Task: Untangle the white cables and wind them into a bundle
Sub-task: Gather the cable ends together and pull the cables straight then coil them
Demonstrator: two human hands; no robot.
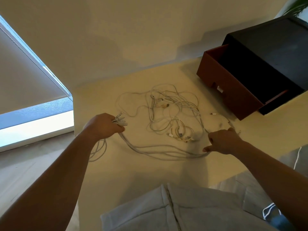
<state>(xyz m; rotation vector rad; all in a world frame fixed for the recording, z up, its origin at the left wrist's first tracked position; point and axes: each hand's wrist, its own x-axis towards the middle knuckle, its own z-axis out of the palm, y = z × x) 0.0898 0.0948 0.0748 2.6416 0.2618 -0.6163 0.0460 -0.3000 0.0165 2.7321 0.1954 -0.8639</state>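
A loose tangle of white cables (171,112) with several plugs lies on the pale table top (150,170) in the middle of the head view. My left hand (105,125) is closed around a gathered group of cable ends, whose plugs stick out past my fingers; loops hang below the hand over the table's left edge. From that hand a bunch of strands (160,151) runs along the table to my right hand (223,142), which grips them at the tangle's right side.
A dark box with an open reddish-brown drawer (233,87) stands at the back right. A small loose plug (213,113) lies near it. The wall is just behind the table; a window with a blind (25,75) is on the left. A grey zipped garment (175,209) lies at the near edge.
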